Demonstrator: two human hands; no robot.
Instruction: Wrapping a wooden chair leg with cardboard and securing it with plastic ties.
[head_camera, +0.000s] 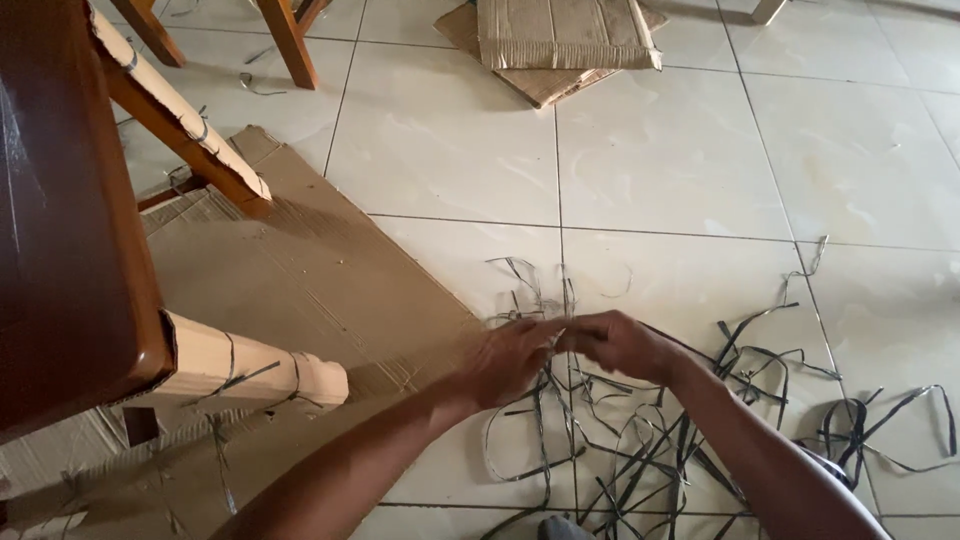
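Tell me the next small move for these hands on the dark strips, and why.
Probably draw the pinched strip up and free of the pile. Left hand and right hand meet on it over the tangled strips on the tiled floor; pulling sideways could snag others.

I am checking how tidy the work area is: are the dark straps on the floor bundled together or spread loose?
Spread loose. The dark straps lie tangled in curls across the tile floor, untied.

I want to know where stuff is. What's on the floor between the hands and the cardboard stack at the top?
Head view: only bare floor tiles lie between the hands and the cardboard stack.
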